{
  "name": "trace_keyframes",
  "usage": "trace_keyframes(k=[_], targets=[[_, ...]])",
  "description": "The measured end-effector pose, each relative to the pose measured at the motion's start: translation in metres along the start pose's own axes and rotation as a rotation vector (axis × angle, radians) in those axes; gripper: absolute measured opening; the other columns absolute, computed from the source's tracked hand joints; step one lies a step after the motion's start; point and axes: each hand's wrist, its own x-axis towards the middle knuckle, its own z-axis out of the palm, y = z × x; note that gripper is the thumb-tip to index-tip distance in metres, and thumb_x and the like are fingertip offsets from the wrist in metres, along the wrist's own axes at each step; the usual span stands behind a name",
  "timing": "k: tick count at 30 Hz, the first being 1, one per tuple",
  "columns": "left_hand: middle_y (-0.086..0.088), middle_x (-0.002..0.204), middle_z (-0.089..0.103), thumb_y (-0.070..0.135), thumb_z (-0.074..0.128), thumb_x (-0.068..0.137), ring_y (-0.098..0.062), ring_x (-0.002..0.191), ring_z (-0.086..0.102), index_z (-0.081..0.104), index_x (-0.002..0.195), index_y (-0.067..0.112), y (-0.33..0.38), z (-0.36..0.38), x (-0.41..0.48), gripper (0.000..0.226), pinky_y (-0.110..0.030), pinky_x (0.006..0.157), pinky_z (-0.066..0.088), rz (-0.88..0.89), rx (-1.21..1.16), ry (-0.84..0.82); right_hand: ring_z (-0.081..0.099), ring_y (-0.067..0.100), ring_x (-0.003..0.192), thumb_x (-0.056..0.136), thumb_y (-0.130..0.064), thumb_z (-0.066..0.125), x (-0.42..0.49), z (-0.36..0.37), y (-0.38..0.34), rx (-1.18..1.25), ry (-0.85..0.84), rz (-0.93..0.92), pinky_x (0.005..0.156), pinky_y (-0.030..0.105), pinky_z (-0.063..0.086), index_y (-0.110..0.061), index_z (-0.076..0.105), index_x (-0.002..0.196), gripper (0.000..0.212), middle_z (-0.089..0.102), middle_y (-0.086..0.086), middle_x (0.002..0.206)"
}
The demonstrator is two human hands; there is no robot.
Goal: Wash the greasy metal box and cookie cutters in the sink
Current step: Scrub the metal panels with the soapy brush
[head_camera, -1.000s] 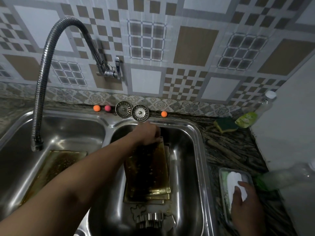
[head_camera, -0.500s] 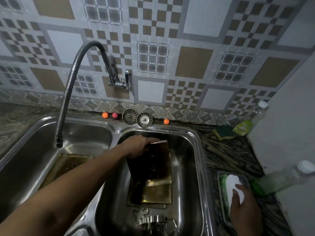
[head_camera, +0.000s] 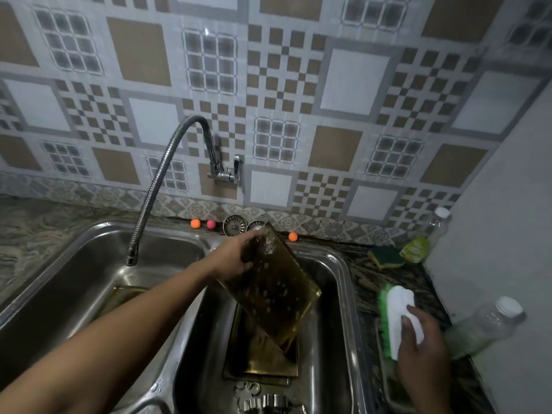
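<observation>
two hands, both busy. my left hand [head_camera: 236, 259] has its fingers curled round the upper left edge of the greasy metal box [head_camera: 274, 288] and holds it tilted above the right basin of the sink [head_camera: 350, 282]. its face is speckled with pale spots. its lower corner hangs down toward a gold tray [head_camera: 263, 364] lying flat on the basin floor; i cannot tell whether the two touch. my right hand [head_camera: 424, 333] is wrapped over the white back of a scrub brush [head_camera: 395, 306] with green bristles, gripping it over the counter [head_camera: 367, 273] to the right of the sink. the cookie cutters [head_camera: 265, 403] sit at the near end of the right basin, just beside the flat tray. another gold piece [head_camera: 125, 294] lies in the left basin, below the bendy tap [head_camera: 161, 186]. behind the sink rest two strainers [head_camera: 235, 226], two orange balls [head_camera: 195, 223] and a pink one. a green sponge [head_camera: 385, 256] and a bottle [head_camera: 433, 231] sit in the far right corner, and a clear bottle [head_camera: 484, 327] leans near my right hand.
</observation>
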Motion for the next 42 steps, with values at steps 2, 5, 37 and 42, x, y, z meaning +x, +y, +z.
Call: trace_keyframes(k=[2, 5, 37, 42], targets=[[0.010, 0.140, 0.054, 0.002, 0.070, 0.071, -0.007, 0.129, 0.051, 0.036, 0.145, 0.043, -0.003, 0.000, -0.005, 0.091, -0.033, 0.112, 0.041, -0.009, -0.061, -0.021, 0.053, 0.022, 0.113, 0.096, -0.014, 0.056, -0.006, 0.016, -0.015, 0.059, -0.112, -0.027, 0.090, 0.030, 0.038, -0.017, 0.062, 0.114, 0.019, 0.059, 0.003, 0.119], [0.009, 0.138, 0.055, -0.001, 0.071, 0.073, -0.006, 0.127, 0.052, 0.036, 0.148, 0.040, -0.001, -0.002, -0.013, 0.092, -0.029, 0.111, 0.041, -0.037, -0.089, -0.053, 0.056, 0.001, 0.106, 0.095, -0.010, 0.057, -0.019, 0.050, -0.033, 0.118, -0.301, -0.111, 0.089, 0.021, 0.041, -0.034, 0.059, 0.105, 0.026, 0.061, -0.015, 0.113], [0.004, 0.133, 0.064, -0.011, 0.073, 0.076, -0.014, 0.118, 0.063, 0.048, 0.144, 0.027, -0.028, -0.008, 0.006, 0.082, -0.029, 0.089, 0.056, -0.119, -0.518, -0.526, 0.064, 0.017, 0.084, 0.072, -0.018, 0.085, 0.012, 0.127, -0.054, 0.187, -0.850, -0.014, 0.072, 0.024, 0.054, -0.030, 0.063, 0.098, 0.035, 0.063, 0.003, 0.087], [0.000, 0.129, 0.066, -0.014, 0.064, 0.082, -0.017, 0.117, 0.064, 0.057, 0.135, 0.027, -0.025, -0.008, 0.010, 0.068, -0.038, 0.090, 0.056, -0.171, -0.574, -0.540, 0.061, 0.017, 0.083, 0.074, -0.017, 0.082, 0.016, 0.128, -0.050, 0.139, -0.818, 0.037, 0.069, 0.024, 0.050, -0.027, 0.060, 0.094, 0.032, 0.061, 0.005, 0.090]])
